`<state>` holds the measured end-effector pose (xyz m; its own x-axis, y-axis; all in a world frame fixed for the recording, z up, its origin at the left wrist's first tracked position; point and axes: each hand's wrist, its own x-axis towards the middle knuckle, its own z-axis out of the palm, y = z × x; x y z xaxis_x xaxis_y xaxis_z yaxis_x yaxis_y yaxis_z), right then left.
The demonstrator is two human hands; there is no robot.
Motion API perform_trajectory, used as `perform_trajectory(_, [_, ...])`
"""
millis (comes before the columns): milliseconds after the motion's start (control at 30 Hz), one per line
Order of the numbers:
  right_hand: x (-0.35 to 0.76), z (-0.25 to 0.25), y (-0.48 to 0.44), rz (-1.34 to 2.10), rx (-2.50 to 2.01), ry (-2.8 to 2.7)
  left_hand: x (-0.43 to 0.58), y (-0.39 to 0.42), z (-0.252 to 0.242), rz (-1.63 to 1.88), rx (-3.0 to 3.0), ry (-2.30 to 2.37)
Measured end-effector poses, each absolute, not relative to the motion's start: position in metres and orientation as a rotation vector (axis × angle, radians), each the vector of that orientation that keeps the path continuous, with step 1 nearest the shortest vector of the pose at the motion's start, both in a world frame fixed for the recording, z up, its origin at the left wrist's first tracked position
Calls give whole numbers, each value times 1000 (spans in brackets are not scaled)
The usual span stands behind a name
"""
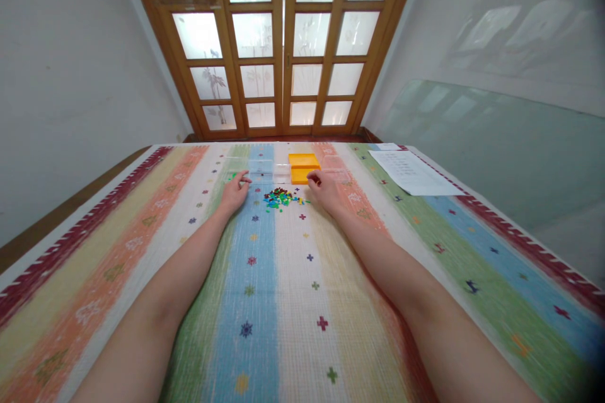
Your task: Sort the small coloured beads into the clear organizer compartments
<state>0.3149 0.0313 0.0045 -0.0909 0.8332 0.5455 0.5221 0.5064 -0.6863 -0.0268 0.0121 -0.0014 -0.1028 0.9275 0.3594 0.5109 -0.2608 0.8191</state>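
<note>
A small heap of tiny coloured pieces [280,198], mostly blue, green, brown and yellow, lies on the striped cloth between my hands. My left hand [235,190] is to the left of the heap, fingers apart and pointing right, beside a clear plastic box [236,170] where a few green bits show. At the right, my right hand [321,189] has its thumb and fingertips closed together at the near right corner of a yellow two-part box [302,160]. Whatever is in that pinch is too small to make out.
Another clear container [336,174] sits to the right of the yellow box, partly behind my right hand. Printed paper [410,172] lies at the table's far right. The striped tablecloth [293,315] covers the table; beyond it stand wooden glazed doors [283,75].
</note>
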Motion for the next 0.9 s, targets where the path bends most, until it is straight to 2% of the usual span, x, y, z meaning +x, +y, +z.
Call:
perform_trajectory(467, [367, -19, 73, 228, -1388, -1386, -23, 8, -2, 1136, 1985, 1496])
perform_trajectory(900, [346, -11, 55, 206, -1326, -1591, -22, 8, -2, 1113, 2009, 1472])
